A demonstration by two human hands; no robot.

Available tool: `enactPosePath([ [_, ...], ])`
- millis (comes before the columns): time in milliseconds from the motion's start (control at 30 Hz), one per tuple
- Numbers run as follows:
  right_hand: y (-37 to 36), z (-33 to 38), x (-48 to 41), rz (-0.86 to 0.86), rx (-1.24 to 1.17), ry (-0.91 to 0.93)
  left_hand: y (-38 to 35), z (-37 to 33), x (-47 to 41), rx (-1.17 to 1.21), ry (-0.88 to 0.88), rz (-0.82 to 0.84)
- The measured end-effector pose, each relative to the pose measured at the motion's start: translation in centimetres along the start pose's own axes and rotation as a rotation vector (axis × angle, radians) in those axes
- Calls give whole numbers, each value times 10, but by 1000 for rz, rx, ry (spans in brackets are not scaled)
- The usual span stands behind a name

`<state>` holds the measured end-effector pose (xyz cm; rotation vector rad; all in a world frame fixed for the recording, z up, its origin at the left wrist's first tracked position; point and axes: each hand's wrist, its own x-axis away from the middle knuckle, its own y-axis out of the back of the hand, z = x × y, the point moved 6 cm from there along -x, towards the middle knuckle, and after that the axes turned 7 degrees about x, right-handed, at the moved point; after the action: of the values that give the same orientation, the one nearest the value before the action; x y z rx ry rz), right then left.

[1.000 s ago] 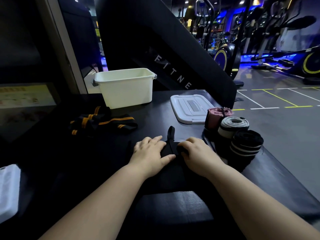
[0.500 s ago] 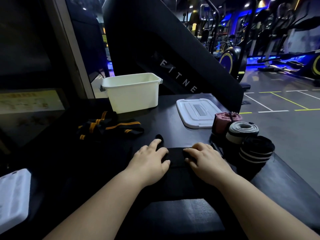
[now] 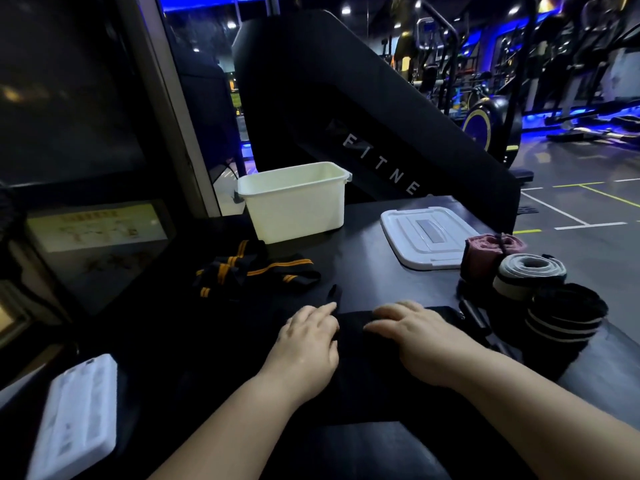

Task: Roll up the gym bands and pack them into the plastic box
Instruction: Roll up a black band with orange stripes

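Both hands have slid farther along the black band point(image 3: 353, 322); left hand point(image 3: 308, 344) and right hand point(image 3: 419, 337) press flat, fingers spread, on it. White box point(image 3: 294, 202) sits far, empty-looking.

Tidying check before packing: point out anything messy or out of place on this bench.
The black-and-orange band lies crumpled and unrolled beside the plastic box, unlike the three rolled bands on the right. The lid lies off the box.

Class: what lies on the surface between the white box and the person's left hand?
In the head view, a loose black-and-orange band lies between box and left hand.
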<state>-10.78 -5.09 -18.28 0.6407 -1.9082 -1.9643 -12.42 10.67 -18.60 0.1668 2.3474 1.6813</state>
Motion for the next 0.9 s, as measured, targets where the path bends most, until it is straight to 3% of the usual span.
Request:
enactPosePath([
  [133,-1,10,-12,14,-38,-91,4,2,1,-10,-8,-19],
  [300,-3,21,-19,10,94,-219,13,20,7,-36,52,-23],
  [600,-16,28,-30,48,101,-199,31,59,23,-47,200,-92],
  [767,-17,29,-28,51,94,-203,33,58,27,-216,242,-108],
  [900,-17,29,-27,46,96,-209,27,40,27,-44,196,-63],
])
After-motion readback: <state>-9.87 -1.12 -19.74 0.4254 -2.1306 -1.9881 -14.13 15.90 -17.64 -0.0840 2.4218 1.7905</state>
